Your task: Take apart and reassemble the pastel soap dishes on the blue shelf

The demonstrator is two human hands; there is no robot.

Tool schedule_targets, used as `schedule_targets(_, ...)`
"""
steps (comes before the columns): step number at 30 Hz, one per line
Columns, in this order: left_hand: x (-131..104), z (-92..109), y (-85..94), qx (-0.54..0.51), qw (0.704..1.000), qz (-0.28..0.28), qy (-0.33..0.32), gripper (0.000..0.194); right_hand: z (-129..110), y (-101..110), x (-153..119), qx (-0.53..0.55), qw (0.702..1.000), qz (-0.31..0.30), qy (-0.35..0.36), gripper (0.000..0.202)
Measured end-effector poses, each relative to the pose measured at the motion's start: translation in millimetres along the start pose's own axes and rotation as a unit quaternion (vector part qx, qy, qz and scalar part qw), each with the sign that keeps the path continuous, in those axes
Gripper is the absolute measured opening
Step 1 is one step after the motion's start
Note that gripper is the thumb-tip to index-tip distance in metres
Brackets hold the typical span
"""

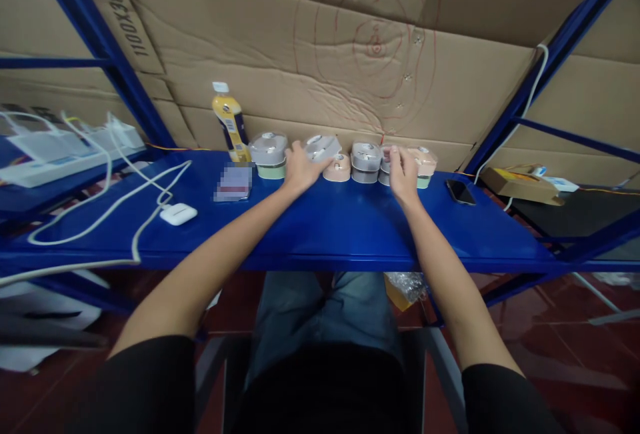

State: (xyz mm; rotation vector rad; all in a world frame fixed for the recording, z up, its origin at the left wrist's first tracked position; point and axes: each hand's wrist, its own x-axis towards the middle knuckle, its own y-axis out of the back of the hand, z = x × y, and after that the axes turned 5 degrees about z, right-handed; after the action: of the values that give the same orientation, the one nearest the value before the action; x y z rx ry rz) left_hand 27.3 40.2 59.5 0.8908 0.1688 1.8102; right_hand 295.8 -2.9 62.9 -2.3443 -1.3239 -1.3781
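On our table (320, 231), the grey box (366, 162) stands level and seems settled; the tilted clear box (323, 147), near the peach box (337, 168), doesn't yet. Our left hand (301, 170) has fingers clamped on it; our right hand's (404, 173) grip (half hidden) we cannot tell.

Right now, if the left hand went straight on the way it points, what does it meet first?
Most likely the clear lid, right at the left hand. If that travels along, the cardboard wall behind comes next; depth to it is unclear from one view.
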Motion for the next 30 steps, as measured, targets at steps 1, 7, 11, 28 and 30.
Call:
schedule_targets(1,8,11,-8.4,0.01,0.999,0.0,0.04,0.092,2,1,1,-0.009,1.0,0.01,-0.011,0.068)
schedule_targets(7,25,62,-61.0,0.045,0.992,0.005,0.114,0.085,14,-4,0,-0.022,0.999,0.005,-0.035,0.069)
schedule_targets(11,24,65,-75.6,0.072,0.994,-0.002,0.087,0.081,17,-7,1,-0.009,1.0,0.009,-0.027,0.067)
schedule_targets(28,69,-39,30.1,0.17,0.976,0.11,0.079,0.123,16,-11,-2,0.0,0.999,0.035,-0.001,0.055)
schedule_targets(30,73,-50,33.8,0.178,0.975,0.086,0.1,0.125,16,-11,-2,-0.003,1.0,0.029,-0.003,0.053)
